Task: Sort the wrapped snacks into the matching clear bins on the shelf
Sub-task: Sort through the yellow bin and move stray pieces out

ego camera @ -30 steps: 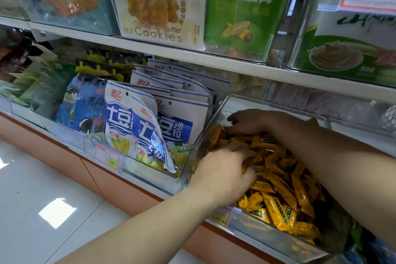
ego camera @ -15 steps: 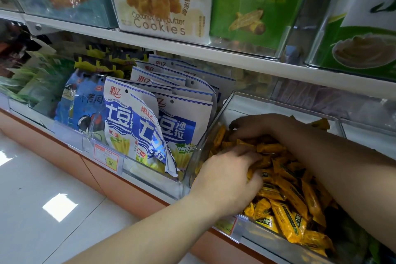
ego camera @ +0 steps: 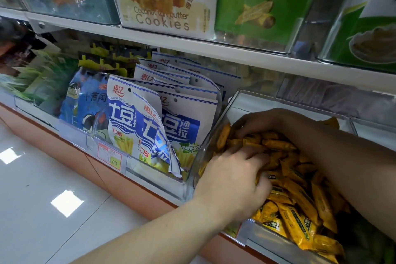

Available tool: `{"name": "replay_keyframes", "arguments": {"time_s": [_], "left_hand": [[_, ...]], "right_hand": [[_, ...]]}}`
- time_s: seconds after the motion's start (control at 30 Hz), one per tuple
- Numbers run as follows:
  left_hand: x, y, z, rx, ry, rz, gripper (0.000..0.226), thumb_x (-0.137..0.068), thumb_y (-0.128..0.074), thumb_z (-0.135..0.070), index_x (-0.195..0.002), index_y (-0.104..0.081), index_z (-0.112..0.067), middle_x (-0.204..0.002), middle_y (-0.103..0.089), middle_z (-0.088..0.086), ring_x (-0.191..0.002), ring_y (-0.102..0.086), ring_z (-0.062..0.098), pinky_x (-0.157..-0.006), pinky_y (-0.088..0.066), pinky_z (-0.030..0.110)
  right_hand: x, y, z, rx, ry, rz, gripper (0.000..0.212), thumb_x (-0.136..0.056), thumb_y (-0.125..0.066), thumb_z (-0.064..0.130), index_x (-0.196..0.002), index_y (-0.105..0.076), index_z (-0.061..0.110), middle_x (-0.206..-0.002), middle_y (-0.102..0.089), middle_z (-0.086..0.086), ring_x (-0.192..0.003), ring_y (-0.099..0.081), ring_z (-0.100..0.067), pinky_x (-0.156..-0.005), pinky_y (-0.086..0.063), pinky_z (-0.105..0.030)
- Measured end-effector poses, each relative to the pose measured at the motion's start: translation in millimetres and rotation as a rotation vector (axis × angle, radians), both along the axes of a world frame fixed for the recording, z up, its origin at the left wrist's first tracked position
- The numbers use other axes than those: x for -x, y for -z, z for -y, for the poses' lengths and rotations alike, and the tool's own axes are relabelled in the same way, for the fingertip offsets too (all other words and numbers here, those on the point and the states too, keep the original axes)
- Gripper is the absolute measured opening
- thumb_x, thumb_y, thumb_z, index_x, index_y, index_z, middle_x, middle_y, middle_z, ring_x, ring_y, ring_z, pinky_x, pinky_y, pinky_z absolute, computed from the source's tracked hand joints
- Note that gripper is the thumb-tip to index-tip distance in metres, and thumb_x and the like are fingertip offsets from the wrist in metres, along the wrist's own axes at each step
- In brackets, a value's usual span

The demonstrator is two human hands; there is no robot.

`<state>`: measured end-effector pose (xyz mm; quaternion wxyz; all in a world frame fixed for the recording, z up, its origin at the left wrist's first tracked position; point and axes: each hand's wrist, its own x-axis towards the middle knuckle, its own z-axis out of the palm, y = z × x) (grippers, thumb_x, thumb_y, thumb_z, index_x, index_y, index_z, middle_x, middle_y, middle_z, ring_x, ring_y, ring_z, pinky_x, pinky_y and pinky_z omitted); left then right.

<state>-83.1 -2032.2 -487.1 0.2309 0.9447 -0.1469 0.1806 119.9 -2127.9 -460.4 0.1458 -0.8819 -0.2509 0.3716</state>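
Down at the lower right of the frame, a clear bin point(ego camera: 257, 103) on the bottom shelf holds a heap of yellow wrapped snacks point(ego camera: 300, 197). Both hands are in it. The left hand point(ego camera: 233, 180) reaches in from the bottom edge over the bin's front wall. Its fingers are curled down around a bunch of the snacks near the front, and wrappers show under the fingertips. The right hand point(ego camera: 260, 122) comes from the right edge and lies on the pile at the back left of the bin. Its fingers are bent, with the tips sunk among the wrappers, and I cannot tell whether it has hold of any. Just left of the bin, at centre frame, blue-and-white bags point(ego camera: 137, 130) stand in rows behind a price tag point(ego camera: 110, 157). Along the top of the frame, on the upper shelf, a cookie box point(ego camera: 162, 6) sits beside a green box point(ego camera: 257, 2).
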Motion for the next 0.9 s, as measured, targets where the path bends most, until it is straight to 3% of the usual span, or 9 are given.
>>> {"name": "replay_keyframes", "arguments": {"time_s": [0.17,0.4,0.5,0.63,0.7,0.8,0.9], "left_hand": [[0.1,0.0,-0.3,0.016,0.001,0.030,0.036,-0.089,-0.049,-0.041,-0.121,-0.065,-0.034,-0.127,-0.061,-0.015,-0.117,-0.055,0.013,-0.089,-0.053,0.036],[-0.3,1.1,0.6,-0.002,0.009,0.047,0.036,-0.090,-0.048,-0.040,-0.121,-0.066,-0.035,-0.128,-0.061,-0.017,-0.119,-0.053,0.013,-0.089,-0.054,0.035],[-0.2,1.1,-0.9,0.001,0.016,0.015,0.037,-0.091,-0.046,-0.042,-0.123,-0.063,-0.037,-0.131,-0.058,-0.019,-0.123,-0.049,0.015,-0.092,-0.052,0.037],[-1.0,-0.9,0.0,-0.015,-0.016,-0.010,0.038,-0.089,-0.046,-0.046,-0.122,-0.063,-0.038,-0.128,-0.060,-0.017,-0.119,-0.052,0.016,-0.094,-0.049,0.039],[-1.8,-1.5,0.3,-0.010,-0.033,-0.011,0.038,-0.086,-0.048,-0.048,-0.118,-0.064,-0.036,-0.123,-0.060,-0.015,-0.111,-0.058,0.016,-0.094,-0.047,0.040],[-3.4,-2.2,-1.1,0.079,-0.084,-0.037,0.033,-0.081,-0.054,-0.053,-0.110,-0.056,-0.037,-0.115,-0.054,-0.013,-0.095,-0.062,0.018,-0.080,-0.051,0.035],[-6.6,-3.0,-0.6,0.139,-0.160,-0.076,0.043,-0.073,-0.058,-0.059,-0.108,-0.043,-0.038,-0.107,-0.047,-0.012,-0.096,-0.055,0.015,-0.073,-0.045,0.030]], "right_hand": [[6.1,-8.6,7.8,-0.123,-0.029,0.071,0.024,-0.088,-0.067,0.023,-0.111,-0.070,0.028,-0.116,-0.069,0.005,-0.105,-0.064,-0.011,-0.096,-0.051,-0.033],[22.7,-34.3,33.6,-0.324,-0.053,0.317,0.025,-0.074,-0.077,0.023,-0.088,-0.073,0.044,-0.095,-0.067,0.019,-0.087,-0.061,0.003,-0.074,-0.047,-0.020],[34.1,-39.6,53.1,-0.450,-0.006,0.415,0.023,-0.076,-0.083,0.024,-0.088,-0.073,0.041,-0.091,-0.067,0.019,-0.083,-0.062,0.002,-0.073,-0.048,-0.021],[52.4,-46.8,76.7,-0.507,0.003,0.481,0.024,-0.074,-0.084,0.034,-0.093,-0.071,0.042,-0.095,-0.068,0.015,-0.086,-0.065,-0.003,-0.080,-0.054,-0.033],[63.1,-48.6,84.5,-0.516,-0.017,0.516,0.029,-0.075,-0.083,0.034,-0.099,-0.069,0.044,-0.103,-0.067,0.019,-0.093,-0.064,-0.001,-0.084,-0.053,-0.028],[80.3,-50.4,91.9,-0.556,-0.051,0.550,0.032,-0.076,-0.083,0.030,-0.102,-0.068,0.042,-0.107,-0.065,0.024,-0.099,-0.062,0.003,-0.083,-0.049,-0.015],[95.5,-47.7,97.0,-0.518,-0.090,0.539,0.034,-0.075,-0.084,0.033,-0.102,-0.067,0.044,-0.108,-0.063,0.027,-0.099,-0.061,0.004,-0.081,-0.045,-0.008]]}}
